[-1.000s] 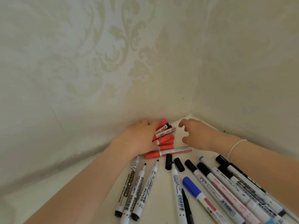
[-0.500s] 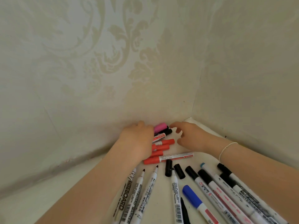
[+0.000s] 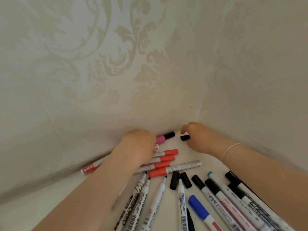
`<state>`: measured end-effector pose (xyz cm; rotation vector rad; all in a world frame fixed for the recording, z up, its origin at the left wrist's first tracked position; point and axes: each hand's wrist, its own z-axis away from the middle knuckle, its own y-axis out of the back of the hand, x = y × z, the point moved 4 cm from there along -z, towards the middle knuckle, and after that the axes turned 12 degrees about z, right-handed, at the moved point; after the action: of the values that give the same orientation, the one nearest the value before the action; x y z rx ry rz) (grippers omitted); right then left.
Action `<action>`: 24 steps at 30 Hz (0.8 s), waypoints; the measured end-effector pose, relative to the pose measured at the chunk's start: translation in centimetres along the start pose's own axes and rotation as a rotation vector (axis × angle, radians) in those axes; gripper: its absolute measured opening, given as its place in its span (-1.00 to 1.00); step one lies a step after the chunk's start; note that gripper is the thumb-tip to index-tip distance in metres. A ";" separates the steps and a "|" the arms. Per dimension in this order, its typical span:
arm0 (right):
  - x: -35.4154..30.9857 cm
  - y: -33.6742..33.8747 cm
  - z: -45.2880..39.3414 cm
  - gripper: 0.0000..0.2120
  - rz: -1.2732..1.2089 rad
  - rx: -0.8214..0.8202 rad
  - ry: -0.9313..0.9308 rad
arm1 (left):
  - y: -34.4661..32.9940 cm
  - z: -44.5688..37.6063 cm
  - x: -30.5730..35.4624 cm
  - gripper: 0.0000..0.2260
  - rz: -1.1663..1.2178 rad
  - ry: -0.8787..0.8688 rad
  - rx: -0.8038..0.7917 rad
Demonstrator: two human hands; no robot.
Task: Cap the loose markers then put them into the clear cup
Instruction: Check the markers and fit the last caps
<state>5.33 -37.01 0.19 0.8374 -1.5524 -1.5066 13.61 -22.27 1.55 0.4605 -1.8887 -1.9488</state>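
Note:
My left hand (image 3: 138, 144) lies over a bunch of markers in the corner, its fingers hidden; a pink cap (image 3: 160, 139) and a black-capped marker end (image 3: 169, 135) stick out from under it. My right hand (image 3: 198, 139) pinches a small black cap (image 3: 185, 137) just to the right. Red-capped markers (image 3: 168, 152) lie below the left hand. Uncapped white whiteboard markers (image 3: 145, 189) point at them, with two loose black caps (image 3: 174, 180) beside. No clear cup shows in the frame.
Patterned walls meet in a corner right behind the hands. At the lower right lie a blue-capped marker (image 3: 198, 206) and several black-capped markers (image 3: 215, 189) on the pale tabletop (image 3: 50, 197). My right wrist wears a thin bracelet (image 3: 230, 150).
My right hand has pulled a small black cap away to the right, apart from the black-ended marker by the pink cap. The view has tilted upward a little.

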 end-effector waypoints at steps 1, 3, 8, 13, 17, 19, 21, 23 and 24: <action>-0.1 0.1 0.0 -0.55 -0.034 0.015 0.013 | 0.0 -0.2 0.1 -0.74 0.029 -0.025 0.018; -0.8 0.2 0.1 -0.45 -0.085 0.024 0.089 | -0.3 -0.5 0.3 -0.67 0.111 -0.080 0.014; -2.5 -1.2 -0.3 -0.36 -0.043 -0.048 0.178 | -0.7 -0.7 -0.3 -0.73 0.059 -0.027 -0.013; -0.6 -0.8 -0.6 -0.52 0.019 -0.016 -0.001 | 0.0 -0.4 -0.9 -0.80 0.031 0.068 -0.066; 0.4 -0.2 -0.7 -0.54 0.035 0.012 -0.068 | 0.1 -0.9 -0.5 -0.76 0.139 -0.034 -0.008; 0.3 -0.3 -0.7 -0.50 0.053 -0.022 -0.054 | -0.4 -1.2 -0.1 -0.71 0.195 -0.113 -0.023; 0.2 -0.7 -0.7 -0.54 0.067 -0.074 -0.054 | -0.9 -1.4 0.1 -0.66 0.206 -0.134 -0.055; 0.2 -0.9 -0.8 -0.65 0.072 -0.053 -0.078 | -0.9 -1.5 0.2 -0.63 0.239 -0.139 -0.049; 0.2 -0.9 -0.9 -0.71 0.091 -0.013 -0.092 | -0.6 -1.5 0.2 -0.64 0.267 -0.145 -0.036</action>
<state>5.94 -37.67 -0.69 0.6894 -1.6239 -1.5062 14.11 -23.67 0.85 0.0520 -1.8873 -1.8762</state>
